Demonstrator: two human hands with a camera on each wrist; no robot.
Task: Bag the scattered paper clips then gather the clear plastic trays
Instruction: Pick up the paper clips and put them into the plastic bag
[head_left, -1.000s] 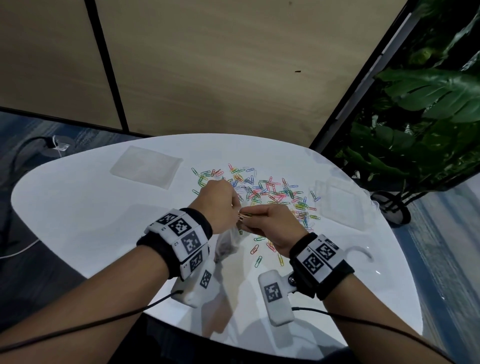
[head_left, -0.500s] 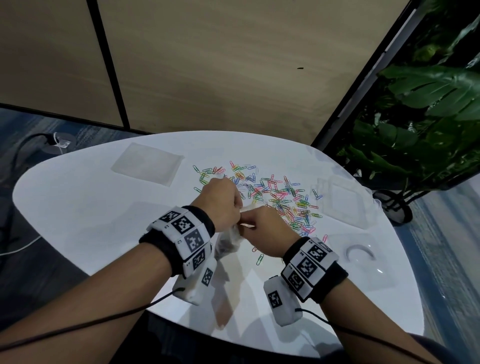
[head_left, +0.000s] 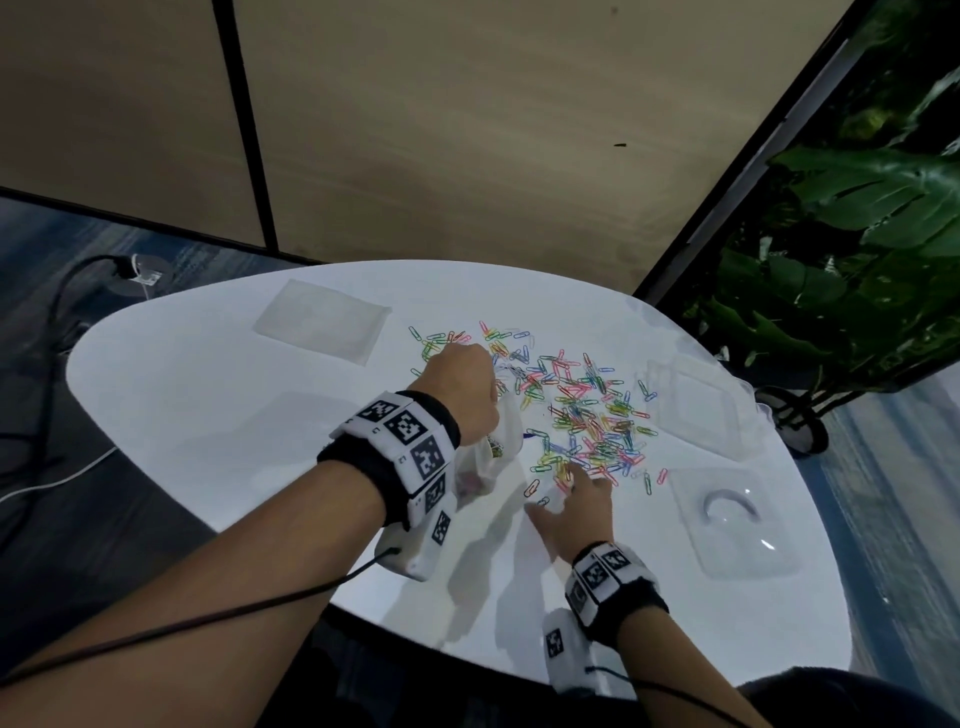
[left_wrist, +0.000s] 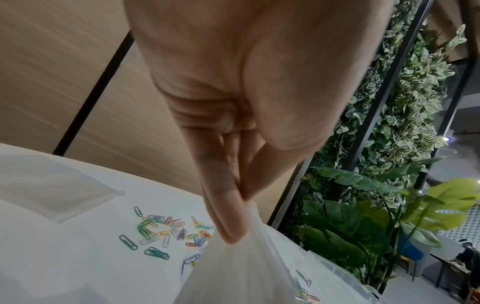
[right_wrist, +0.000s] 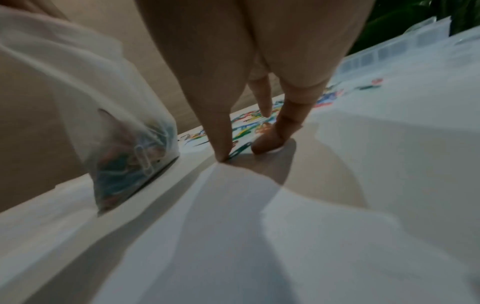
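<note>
A translucent plastic bag (head_left: 496, 447) partly filled with clips is pinched at its rim by the left hand (head_left: 460, 387), while the right hand (head_left: 574, 512), fingers extended and grasping nothing, is pressed on scattered multicoloured paper clips (head_left: 582, 415) at the pile's six o'clock edge.

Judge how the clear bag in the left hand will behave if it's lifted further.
Probably floppy: the bag hangs creased from the left hand that pinches its top. Likely bottom-heavy, since paper clips pool low. It may swing, being held at one point.

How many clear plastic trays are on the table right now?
3: far left tray, right-edge tray beyond the clips, near right tray. A faint fourth outline left of the bag is uncertain.
</note>
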